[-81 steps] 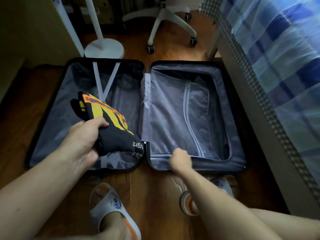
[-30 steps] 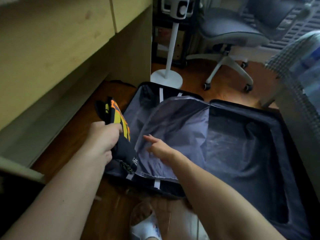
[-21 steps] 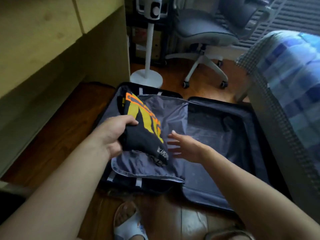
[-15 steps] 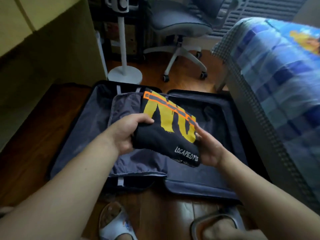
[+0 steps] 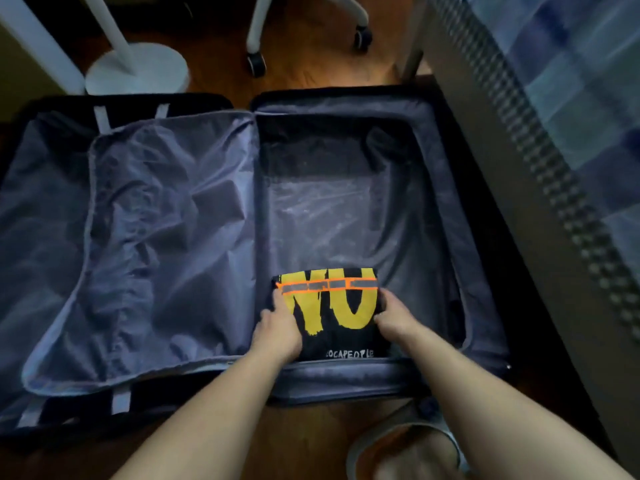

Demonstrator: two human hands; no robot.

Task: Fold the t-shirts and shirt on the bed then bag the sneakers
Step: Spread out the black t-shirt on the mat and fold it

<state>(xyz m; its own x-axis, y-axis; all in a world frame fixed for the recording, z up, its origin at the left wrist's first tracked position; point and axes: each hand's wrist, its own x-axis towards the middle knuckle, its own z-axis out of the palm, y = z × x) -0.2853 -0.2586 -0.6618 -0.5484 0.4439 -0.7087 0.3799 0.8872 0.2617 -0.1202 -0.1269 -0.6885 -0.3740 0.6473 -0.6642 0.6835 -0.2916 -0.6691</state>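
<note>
A folded black t-shirt (image 5: 332, 317) with big yellow letters and an orange stripe lies in the right half of the open suitcase (image 5: 346, 381), close to its near wall. My left hand (image 5: 277, 329) holds the shirt's left edge, fingers over the top. At the right edge, my right hand (image 5: 393, 320) holds it the same way. The grey zip divider flap (image 5: 156, 237) lies folded over the suitcase's left half. No sneakers or other shirts show.
The suitcase lies flat on the wooden floor. The bed (image 5: 571, 98) with a blue checked cover runs along the right. A white fan stand base (image 5: 135, 74) and an office chair's wheel (image 5: 256, 64) stand beyond the suitcase. My slippered foot (image 5: 408, 448) is at the bottom.
My right hand flipped the divider over to the left half. Both hands then took the folded t-shirt and lowered it from the air into the right half's near end.
</note>
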